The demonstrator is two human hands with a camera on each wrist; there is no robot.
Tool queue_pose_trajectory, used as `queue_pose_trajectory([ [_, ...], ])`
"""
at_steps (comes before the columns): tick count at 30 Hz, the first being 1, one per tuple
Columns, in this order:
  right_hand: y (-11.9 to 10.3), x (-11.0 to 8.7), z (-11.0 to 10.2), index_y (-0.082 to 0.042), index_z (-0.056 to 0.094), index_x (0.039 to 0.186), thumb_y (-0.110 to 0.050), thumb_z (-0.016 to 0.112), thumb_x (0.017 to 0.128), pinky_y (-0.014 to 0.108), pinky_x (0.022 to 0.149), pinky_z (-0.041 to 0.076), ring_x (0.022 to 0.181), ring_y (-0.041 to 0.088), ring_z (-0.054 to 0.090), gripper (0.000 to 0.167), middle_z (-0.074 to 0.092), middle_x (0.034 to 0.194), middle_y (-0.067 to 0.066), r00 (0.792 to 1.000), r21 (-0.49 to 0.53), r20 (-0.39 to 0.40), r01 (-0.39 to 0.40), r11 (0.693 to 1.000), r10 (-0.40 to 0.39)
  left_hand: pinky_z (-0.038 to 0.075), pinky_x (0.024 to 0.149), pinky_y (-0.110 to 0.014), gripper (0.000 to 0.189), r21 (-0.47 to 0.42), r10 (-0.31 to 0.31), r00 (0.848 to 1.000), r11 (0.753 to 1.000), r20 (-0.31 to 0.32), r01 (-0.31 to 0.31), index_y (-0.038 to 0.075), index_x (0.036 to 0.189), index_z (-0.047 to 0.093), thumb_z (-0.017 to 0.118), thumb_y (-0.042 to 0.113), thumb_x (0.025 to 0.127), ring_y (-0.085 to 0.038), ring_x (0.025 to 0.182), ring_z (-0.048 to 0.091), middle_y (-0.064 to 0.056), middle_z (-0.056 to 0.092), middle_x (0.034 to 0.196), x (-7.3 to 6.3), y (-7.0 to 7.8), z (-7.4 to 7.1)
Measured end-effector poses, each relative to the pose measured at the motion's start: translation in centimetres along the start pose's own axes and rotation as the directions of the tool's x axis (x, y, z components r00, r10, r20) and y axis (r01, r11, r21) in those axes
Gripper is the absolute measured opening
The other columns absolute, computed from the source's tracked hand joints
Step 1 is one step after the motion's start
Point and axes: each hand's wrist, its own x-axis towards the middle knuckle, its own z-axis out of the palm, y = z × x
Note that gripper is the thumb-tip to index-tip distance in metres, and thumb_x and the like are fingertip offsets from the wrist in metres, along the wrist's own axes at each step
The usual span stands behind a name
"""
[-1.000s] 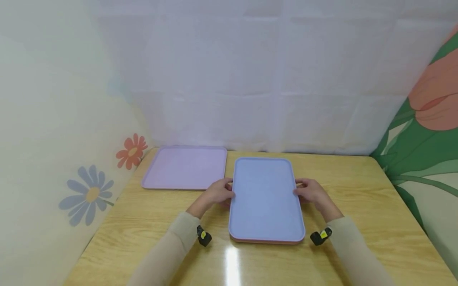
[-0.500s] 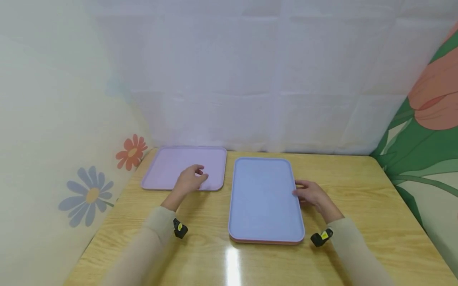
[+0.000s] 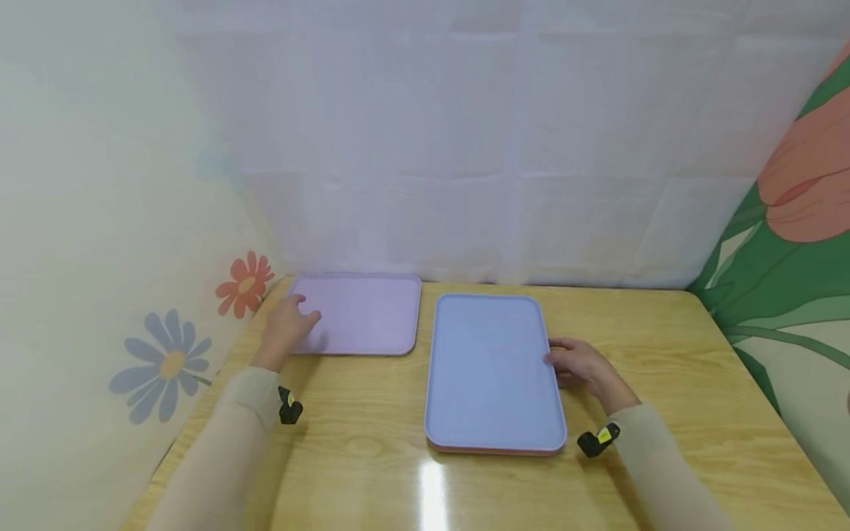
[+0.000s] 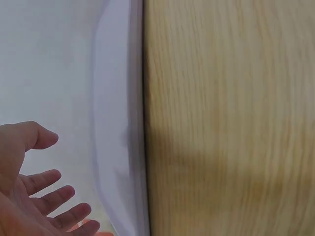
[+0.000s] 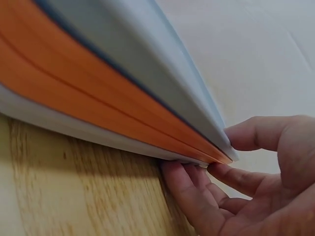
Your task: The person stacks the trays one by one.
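A light purple tray [image 3: 361, 313] lies at the back left of the table, long side towards me. My left hand [image 3: 284, 330] hovers at its left end, fingers spread and holding nothing; the left wrist view also shows the loose fingers of that hand [image 4: 39, 189] apart from the tray rim. Right of it, a stack of trays stands lengthwise, a blue tray [image 3: 494, 372] on top. In the right wrist view an orange layer [image 5: 98, 96] and a pale bottom tray [image 5: 64, 125] show beneath. My right hand [image 3: 581, 367] grips the stack's right edge, thumb on the blue tray, fingers low at the rim.
The wooden table [image 3: 358, 442] carries both the purple tray and the stack. A white sheet [image 3: 465, 147] hangs behind its back edge. Painted flowers cover a wall [image 3: 80, 258] on the left and a panel [image 3: 797, 280] on the right.
My left hand has let go of the stack's left edge and moved left across the purple tray to its left end. The right hand has stayed on the stack.
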Motion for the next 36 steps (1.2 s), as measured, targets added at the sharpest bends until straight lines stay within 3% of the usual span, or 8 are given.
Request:
queue_pose_trajectory([
  [8,0.4,-0.2,-0.1,0.007,0.035,0.152,-0.013,0.062,0.096,0.038,0.084,0.062,0.103,0.024,0.067,0.066,0.063,0.127,0.028,1.000,0.050,0.005,0.005,0.999,-0.005,0.035,0.111,-0.066,0.069,0.061,-0.031,0.999,0.998,-0.032,0.033,-0.023,0.139,0.039,0.057,0.024,0.093,-0.058,0.130,0.040,-0.044,0.043,0.139,0.7,-2.1,-0.4],
  [17,0.5,-0.3,0.3,0.005,0.037,0.152,-0.011,0.062,0.095,0.038,0.084,0.061,0.102,0.023,0.066,0.065,0.064,0.126,0.026,1.000,0.087,-0.002,-0.015,0.996,0.015,0.041,0.103,-0.070,0.070,0.115,-0.115,0.993,0.987,0.013,0.113,-0.019,0.143,0.034,0.053,0.028,0.095,-0.057,0.122,0.044,-0.042,0.041,0.139,1.6,-4.2,-0.9],
  [26,0.4,-0.1,0.6,0.005,0.037,0.152,-0.010,0.062,0.095,0.039,0.086,0.061,0.106,0.025,0.064,0.064,0.062,0.128,0.027,1.000,0.113,0.003,-0.019,0.993,0.019,0.039,0.099,-0.075,0.068,0.129,-0.197,0.979,0.973,0.048,0.189,-0.021,0.136,0.037,0.053,0.031,0.095,-0.065,0.124,0.035,-0.047,0.037,0.135,1.0,-4.6,-1.6],
  [36,0.2,-0.4,0.8,0.005,0.037,0.152,-0.010,0.061,0.095,0.040,0.087,0.060,0.110,0.028,0.063,0.063,0.059,0.132,0.029,1.000,0.098,0.013,-0.018,0.995,0.017,0.036,0.100,-0.078,0.068,0.142,-0.236,0.971,0.963,0.047,0.228,-0.022,0.134,0.038,0.053,0.030,0.093,-0.068,0.125,0.032,-0.049,0.037,0.134,0.4,-5.1,-1.5],
])
